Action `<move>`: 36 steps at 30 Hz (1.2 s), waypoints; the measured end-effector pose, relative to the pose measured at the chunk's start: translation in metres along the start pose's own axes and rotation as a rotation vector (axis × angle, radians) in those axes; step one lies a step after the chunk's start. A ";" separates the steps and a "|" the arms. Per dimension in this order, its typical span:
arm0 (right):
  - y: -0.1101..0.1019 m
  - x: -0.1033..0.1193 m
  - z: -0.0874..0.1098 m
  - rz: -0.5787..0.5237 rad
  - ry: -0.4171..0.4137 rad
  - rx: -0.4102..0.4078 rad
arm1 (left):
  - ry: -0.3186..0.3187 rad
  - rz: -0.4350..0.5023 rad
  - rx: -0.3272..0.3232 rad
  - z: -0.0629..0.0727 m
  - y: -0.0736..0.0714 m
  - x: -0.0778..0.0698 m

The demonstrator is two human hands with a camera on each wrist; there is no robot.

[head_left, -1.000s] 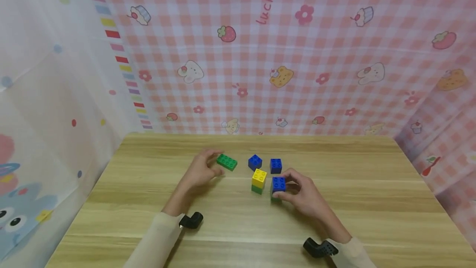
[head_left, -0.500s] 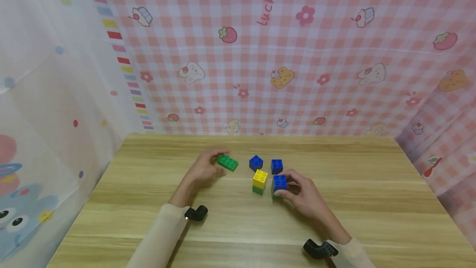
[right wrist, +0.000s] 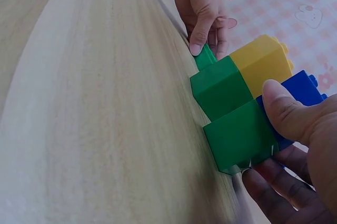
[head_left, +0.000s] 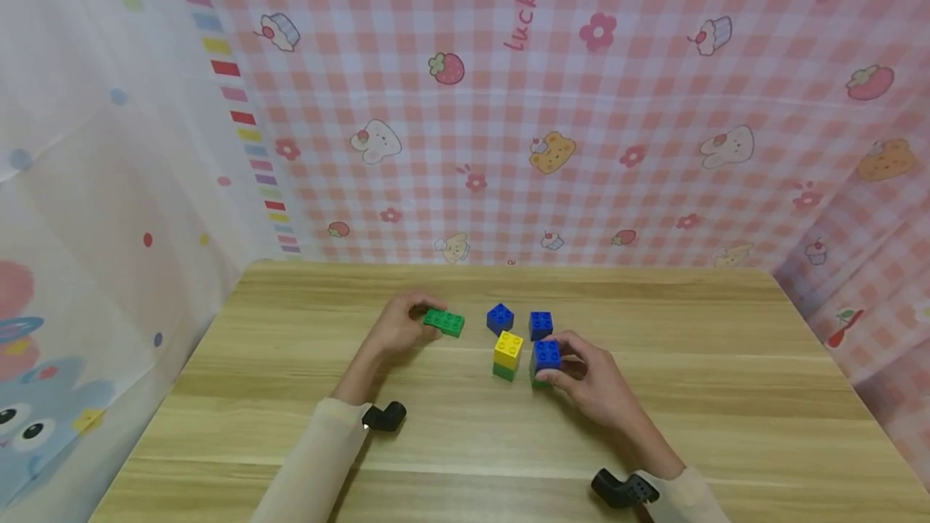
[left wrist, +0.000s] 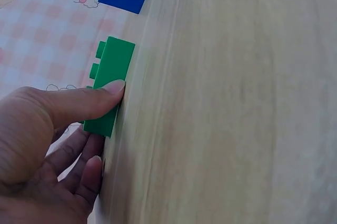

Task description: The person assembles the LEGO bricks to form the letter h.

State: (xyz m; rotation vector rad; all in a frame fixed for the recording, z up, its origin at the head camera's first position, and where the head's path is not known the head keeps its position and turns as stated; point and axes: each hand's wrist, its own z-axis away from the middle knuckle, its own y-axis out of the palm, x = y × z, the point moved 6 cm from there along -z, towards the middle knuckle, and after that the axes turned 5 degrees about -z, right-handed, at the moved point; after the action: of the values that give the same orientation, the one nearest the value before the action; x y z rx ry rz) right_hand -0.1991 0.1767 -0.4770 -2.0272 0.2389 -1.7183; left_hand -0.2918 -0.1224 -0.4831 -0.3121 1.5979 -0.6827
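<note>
My left hand (head_left: 395, 331) pinches a long green toy brick (head_left: 449, 323), studs up on the table. In the left wrist view the thumb (left wrist: 89, 101) lies along the brick's near side. To the right, my right hand (head_left: 594, 384) grips a small stack, a blue brick (head_left: 547, 353) on top of a green brick (right wrist: 239, 137). Its thumb (right wrist: 287, 110) presses the blue brick's side. Between the hands stands another stack, a yellow brick (head_left: 508, 345) on a green brick (head_left: 503, 372), with neither hand on it.
Two loose blue bricks, one turned cornerwise (head_left: 500, 318) and one squarer (head_left: 541, 325), sit behind the stacks. The wooden table (head_left: 465, 442) meets a pink checked cloth (head_left: 465, 119) at its back edge. A white cloth (head_left: 145, 184) hangs at the left.
My left fingers have closed on the long green brick and turned it slightly. The right hand stays at the blue-and-green stack, almost unmoved.
</note>
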 end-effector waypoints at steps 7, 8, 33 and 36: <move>0.000 0.001 0.000 0.003 -0.010 -0.007 | -0.036 0.046 -0.003 0.004 0.001 0.003; 0.000 0.002 0.000 0.001 -0.010 -0.006 | -0.042 0.058 -0.003 0.005 0.002 0.004; 0.001 0.000 0.000 0.003 -0.010 -0.007 | -0.097 0.096 -0.022 0.021 0.007 0.009; 0.001 0.000 0.000 0.006 -0.021 -0.002 | -0.099 0.096 -0.019 0.022 0.007 0.007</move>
State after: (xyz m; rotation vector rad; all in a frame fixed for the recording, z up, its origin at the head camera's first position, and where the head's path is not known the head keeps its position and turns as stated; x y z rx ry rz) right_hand -0.1987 0.1759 -0.4771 -2.0432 0.2404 -1.6925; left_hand -0.2706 -0.1265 -0.4931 -0.2772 1.5156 -0.5698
